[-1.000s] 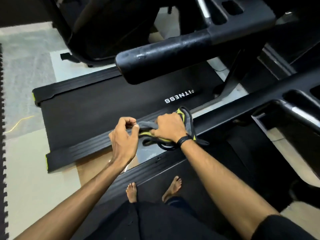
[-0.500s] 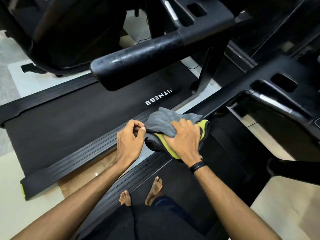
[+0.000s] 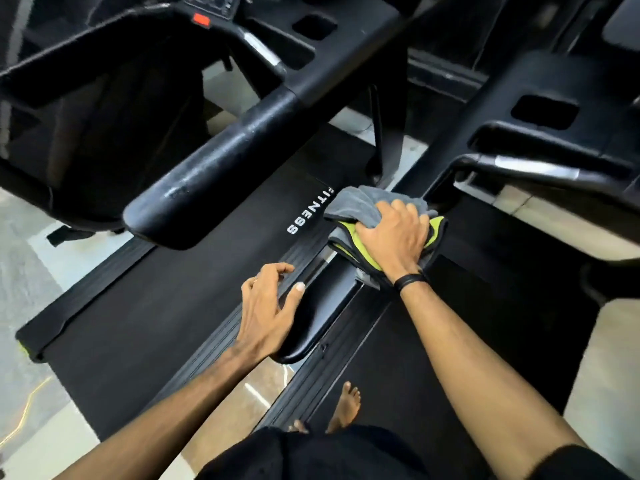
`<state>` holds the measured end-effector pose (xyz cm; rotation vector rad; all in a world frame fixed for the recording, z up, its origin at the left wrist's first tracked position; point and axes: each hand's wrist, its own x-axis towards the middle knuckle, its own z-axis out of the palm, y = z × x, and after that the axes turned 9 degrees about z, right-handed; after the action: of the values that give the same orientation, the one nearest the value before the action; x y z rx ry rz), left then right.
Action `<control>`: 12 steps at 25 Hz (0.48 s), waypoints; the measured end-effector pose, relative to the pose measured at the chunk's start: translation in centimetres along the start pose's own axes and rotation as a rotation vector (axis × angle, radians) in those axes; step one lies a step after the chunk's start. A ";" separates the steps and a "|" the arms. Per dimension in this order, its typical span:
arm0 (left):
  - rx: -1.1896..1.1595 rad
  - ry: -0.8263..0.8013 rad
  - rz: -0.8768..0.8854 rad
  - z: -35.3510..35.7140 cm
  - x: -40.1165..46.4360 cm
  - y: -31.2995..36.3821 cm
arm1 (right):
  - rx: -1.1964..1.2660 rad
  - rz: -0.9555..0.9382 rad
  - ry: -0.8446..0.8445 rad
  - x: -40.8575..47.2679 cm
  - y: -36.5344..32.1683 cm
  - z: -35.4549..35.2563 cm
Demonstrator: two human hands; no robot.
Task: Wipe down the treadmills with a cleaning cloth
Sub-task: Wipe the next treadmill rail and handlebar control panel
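Right hand [image 3: 393, 233] is pressing down on the cleaning cloth [image 3: 360, 209], just right of the frame's centre, fingers curling over the bunched grey and lime-green fabric and gripping it against the black handrail [image 3: 311, 313] of the near treadmill. The cloth is sitting on that rail, with grey folds spilling out toward the upper left of the hand and a green edge showing on either side. A black wristband [image 3: 410, 280] is circling the right wrist.

Left hand [image 3: 265, 310] is hovering at centre frame beside the rounded lower end of the same rail, fingers spread and loosely bent, holding nothing; whether the thumb is touching the rail is hard to tell. Beyond it, the neighbouring treadmill's belt [image 3: 166, 299] is stretching across the left half of the frame, white "FITNESS" lettering [image 3: 310, 211] showing near the cloth. Another thick black handrail [image 3: 214, 171] is cutting diagonally across the upper middle. Bare feet [image 3: 346, 407] are standing on the near belt [image 3: 398, 368] at the bottom centre.
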<state>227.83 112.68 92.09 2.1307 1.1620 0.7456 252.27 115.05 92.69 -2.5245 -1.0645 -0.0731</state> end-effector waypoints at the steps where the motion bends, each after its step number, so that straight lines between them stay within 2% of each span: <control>1: 0.004 -0.050 0.020 0.5 0.0 0.2 | 0.020 0.005 0.024 -0.1 0.0 0.1; 5: 0.019 -0.140 0.156 1.6 -0.4 1.0 | 0.081 -0.005 0.108 -0.9 0.1 0.5; 8: 0.030 -0.201 0.188 1.4 0.0 0.7 | 0.132 0.046 0.114 -1.1 0.0 0.7; 12: 0.119 -0.298 0.353 1.2 0.5 0.8 | 0.201 0.127 0.156 -1.3 -0.5 0.8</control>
<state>229.29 112.49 91.94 2.4804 0.6980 0.4886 250.88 114.80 91.86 -2.3556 -0.8065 -0.1194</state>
